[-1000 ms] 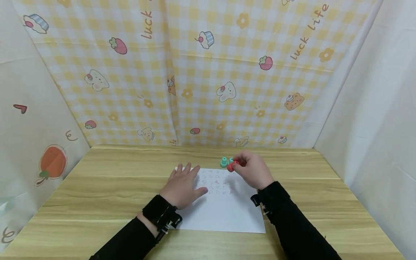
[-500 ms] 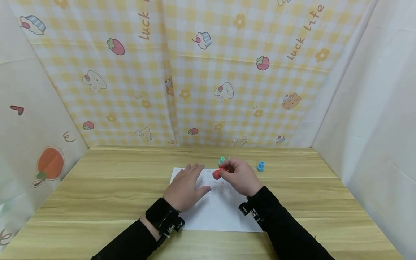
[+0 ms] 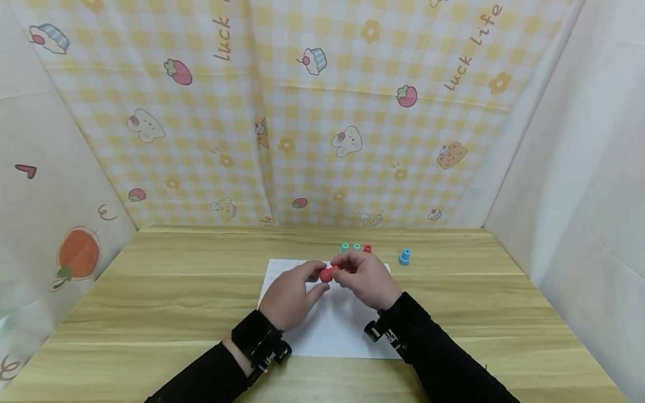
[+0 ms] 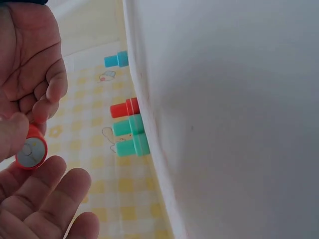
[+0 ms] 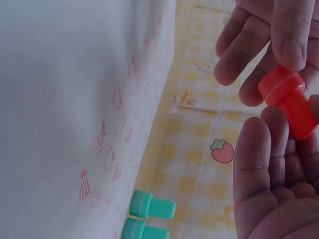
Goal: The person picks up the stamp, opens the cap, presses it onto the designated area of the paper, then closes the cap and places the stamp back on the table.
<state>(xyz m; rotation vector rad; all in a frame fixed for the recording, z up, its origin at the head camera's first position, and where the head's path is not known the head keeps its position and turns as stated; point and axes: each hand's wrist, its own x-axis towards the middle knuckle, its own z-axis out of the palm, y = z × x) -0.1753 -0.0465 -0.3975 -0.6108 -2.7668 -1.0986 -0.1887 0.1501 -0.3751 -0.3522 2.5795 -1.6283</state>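
Here, one red stamp (image 3: 326, 275) is held above the single white sheet (image 3: 347, 333), midway between the tabletop (image 3: 151, 313)'s side edges. The right hand (image 3: 372, 284)'s fingers pinch its narrow handle (image 5: 299, 117); the left hand (image 3: 287, 302)'s fingers and thumb grasp the wide end (image 5: 279, 85) from either side. It looks like light, stiff plastic, probably smooth enough to slip; the handle seems the best hold, clear of the patterned face (image 4: 31, 155). Four more stand toward the tabletop's far edge: two green stamps (image 4: 127, 146), a second red stamp (image 3: 368, 248) and, nearer the right edge, one blue stamp (image 3: 405, 258).
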